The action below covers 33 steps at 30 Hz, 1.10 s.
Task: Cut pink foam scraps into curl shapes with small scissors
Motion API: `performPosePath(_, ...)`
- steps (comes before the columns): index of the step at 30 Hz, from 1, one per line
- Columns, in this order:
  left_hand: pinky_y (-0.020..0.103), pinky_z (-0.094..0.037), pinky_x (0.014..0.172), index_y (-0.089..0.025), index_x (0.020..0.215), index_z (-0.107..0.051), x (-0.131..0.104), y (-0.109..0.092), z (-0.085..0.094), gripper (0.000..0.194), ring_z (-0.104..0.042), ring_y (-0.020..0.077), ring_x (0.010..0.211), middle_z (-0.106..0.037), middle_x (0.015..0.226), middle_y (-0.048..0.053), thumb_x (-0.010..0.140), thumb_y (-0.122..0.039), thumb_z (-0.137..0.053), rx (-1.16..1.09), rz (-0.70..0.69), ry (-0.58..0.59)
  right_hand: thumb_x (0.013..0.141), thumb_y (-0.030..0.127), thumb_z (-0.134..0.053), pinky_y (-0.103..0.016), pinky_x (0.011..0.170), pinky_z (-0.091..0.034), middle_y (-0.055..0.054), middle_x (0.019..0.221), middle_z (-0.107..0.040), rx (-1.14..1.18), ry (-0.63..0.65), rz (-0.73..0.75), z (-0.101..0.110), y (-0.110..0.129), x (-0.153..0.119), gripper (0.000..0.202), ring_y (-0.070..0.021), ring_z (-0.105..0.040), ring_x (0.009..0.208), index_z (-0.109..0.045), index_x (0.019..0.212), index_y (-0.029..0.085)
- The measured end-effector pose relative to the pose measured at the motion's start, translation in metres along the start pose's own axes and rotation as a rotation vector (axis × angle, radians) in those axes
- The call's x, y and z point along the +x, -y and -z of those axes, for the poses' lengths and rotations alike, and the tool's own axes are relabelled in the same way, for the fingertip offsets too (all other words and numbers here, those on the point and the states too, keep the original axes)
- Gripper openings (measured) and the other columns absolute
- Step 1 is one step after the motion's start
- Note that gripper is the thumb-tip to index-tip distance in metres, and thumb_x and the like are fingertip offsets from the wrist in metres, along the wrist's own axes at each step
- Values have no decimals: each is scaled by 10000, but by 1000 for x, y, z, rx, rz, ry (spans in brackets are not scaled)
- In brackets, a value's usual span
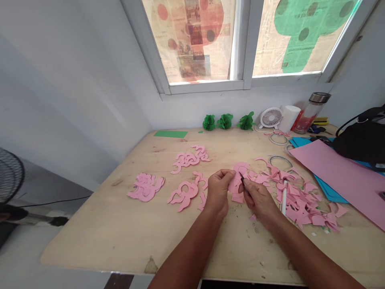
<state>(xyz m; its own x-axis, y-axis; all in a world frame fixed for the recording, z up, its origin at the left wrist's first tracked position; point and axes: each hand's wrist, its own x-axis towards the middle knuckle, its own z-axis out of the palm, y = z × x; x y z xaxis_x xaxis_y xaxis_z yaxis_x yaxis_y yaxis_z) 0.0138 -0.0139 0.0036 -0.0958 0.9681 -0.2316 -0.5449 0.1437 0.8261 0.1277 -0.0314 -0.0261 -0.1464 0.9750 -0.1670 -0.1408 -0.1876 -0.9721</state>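
Observation:
My left hand (221,188) is closed, its thumb and fingers pinching the edge of a pink paper piece (233,184) with a curved outline. Closed round dark scissors (242,177) is my right hand (258,196); their narrow tip lies against the pink paper, and my fingers hide the handles. Left of my hands lie loose pink cutouts (185,194), with more curvy cutouts (189,158) behind them. A stack of similar cutouts (146,187) sits farther left. Pink scraps (303,200) are heaped beside my right hand, a white pen-like stick (284,197) among them.
Rolls of tape (280,161) lie behind the scraps. Pink sheets (339,176) and blue sheets (331,188) cover the right side, near a black bag (361,138). Green paper figures (224,121), a small fan (271,117) and a bottle (313,112) line the wall.

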Motion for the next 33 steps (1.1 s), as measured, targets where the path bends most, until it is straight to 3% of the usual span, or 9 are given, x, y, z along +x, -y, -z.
performPosePath(10, 229, -384, 558, -123, 592, -575, 2, -2, 2, 186, -480, 91, 516, -545, 542, 4, 574, -250, -709, -11, 57, 85, 809, 507, -472, -204, 363, -100, 93, 399, -291, 34, 56, -17, 3, 3, 0, 382, -50, -171, 351, -553, 697, 151)
performPosePath(33, 224, -391, 603, -120, 620, -563, -4, 1, -4, 158, -498, 88, 549, -551, 564, -4, 619, -223, -683, -2, 18, 72, 806, 522, -470, -202, 351, -127, 88, 377, -293, -15, -12, 0, 0, 6, -1, 406, -42, -199, 332, -544, 666, 148)
